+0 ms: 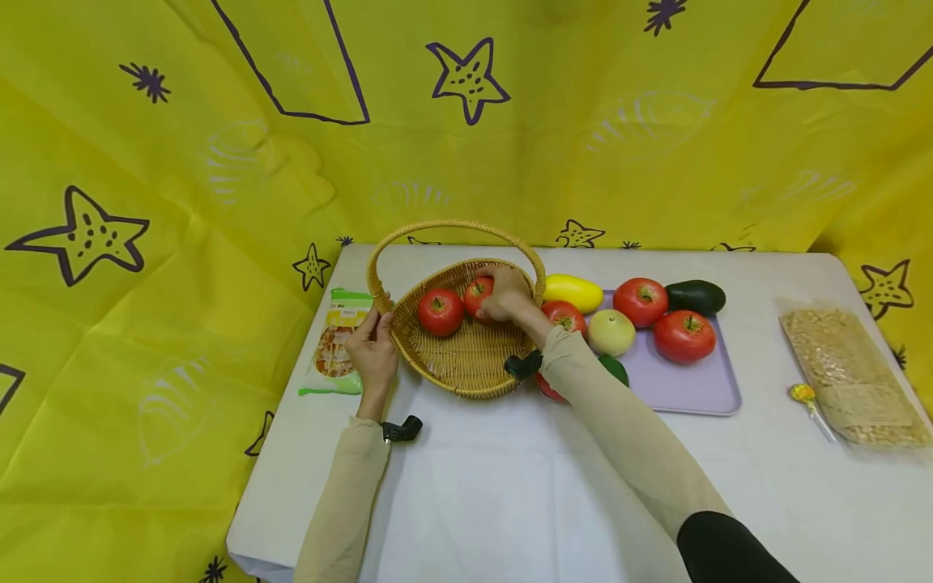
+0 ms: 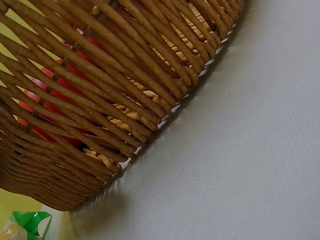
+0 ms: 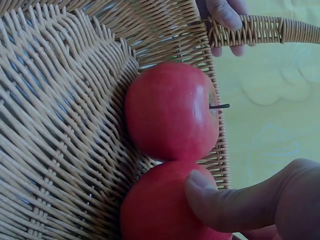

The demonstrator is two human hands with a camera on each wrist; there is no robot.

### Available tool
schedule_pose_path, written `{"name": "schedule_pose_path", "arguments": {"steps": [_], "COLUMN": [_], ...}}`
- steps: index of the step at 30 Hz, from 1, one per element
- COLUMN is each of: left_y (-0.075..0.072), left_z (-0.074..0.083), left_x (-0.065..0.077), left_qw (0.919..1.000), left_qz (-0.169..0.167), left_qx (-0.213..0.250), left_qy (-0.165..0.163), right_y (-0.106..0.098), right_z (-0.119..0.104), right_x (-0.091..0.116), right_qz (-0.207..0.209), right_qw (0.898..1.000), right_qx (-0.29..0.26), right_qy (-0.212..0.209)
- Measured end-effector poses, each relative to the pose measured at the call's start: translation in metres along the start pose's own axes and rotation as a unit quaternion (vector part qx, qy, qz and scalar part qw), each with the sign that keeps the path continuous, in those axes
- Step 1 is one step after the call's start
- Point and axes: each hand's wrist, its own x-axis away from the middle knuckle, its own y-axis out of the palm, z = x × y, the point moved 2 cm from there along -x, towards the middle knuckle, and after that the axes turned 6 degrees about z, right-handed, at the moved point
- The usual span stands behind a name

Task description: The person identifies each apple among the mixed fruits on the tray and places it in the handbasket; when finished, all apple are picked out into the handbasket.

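Observation:
A wicker basket (image 1: 466, 368) with an arched handle (image 1: 457, 224) stands on the white table. At its left side my left hand (image 1: 375, 352) grips the foot of the handle by the rim; those fingers also show around the handle at the top of the right wrist view. Inside the basket, my right hand (image 1: 506, 293) holds a red apple (image 3: 155, 205), thumb pressed on its side. Touching that one is another red apple (image 3: 170, 112) with a dark stem, lying against the basket wall. In the left wrist view, red shows through the weave (image 2: 115, 85).
Right of the basket, a lilac tray (image 1: 692, 395) bears several red fruits, a pale round fruit (image 1: 611, 333), a yellow fruit (image 1: 573, 292) and a dark green one (image 1: 696, 297). A green-and-white packet (image 1: 335, 348) lies left. Far right are a lollipop (image 1: 803, 393) and a grain bag (image 1: 853, 372).

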Motion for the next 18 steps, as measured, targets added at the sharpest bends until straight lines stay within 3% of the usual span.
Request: {"name": "schedule_pose_path", "arguments": {"steps": [13, 18], "left_y": [-0.0003, -0.0005], "left_z": [0.0021, 0.0029], "left_x": [0.0001, 0.0004], "left_qw": [1.0000, 1.0000], "left_qz": [0.002, -0.002], "left_qx": [0.000, -0.004], "left_qy": [-0.002, -0.005], "right_y": [0.0014, 0.0020], "right_z": [0.0010, 0.0017], "right_x": [-0.0017, 0.0004], "right_qz": [-0.011, -0.017], "right_qw": [1.000, 1.000], "right_qx": [0.018, -0.004], "right_qy": [-0.017, -0.014]}}
